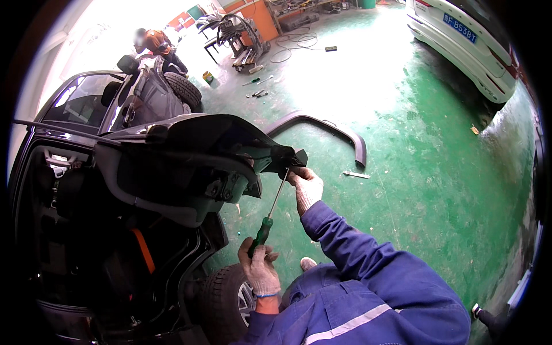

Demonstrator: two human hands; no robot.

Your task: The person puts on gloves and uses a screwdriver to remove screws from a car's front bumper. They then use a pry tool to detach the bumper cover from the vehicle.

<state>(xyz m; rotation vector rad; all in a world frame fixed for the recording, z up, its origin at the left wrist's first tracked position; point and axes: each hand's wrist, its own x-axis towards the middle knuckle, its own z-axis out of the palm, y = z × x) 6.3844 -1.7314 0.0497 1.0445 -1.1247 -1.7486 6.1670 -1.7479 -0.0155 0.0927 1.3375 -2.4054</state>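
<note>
My left hand, in a pale work glove, is closed round the handle end of a screwdriver with a green handle and a long thin shaft. The shaft slants up and right to the lower corner of a black car door, which stands open. At that corner my right hand, also gloved, has its fingers bent against the dark edge beside the screwdriver's tip. Whether those fingers pinch the door's edge or some small part there is hidden.
A curved dark wheel-arch trim and a small silver tool lie on the green floor. The car's rear wheel is close by my left arm. Another person bends at the car's front. A white car stands far right.
</note>
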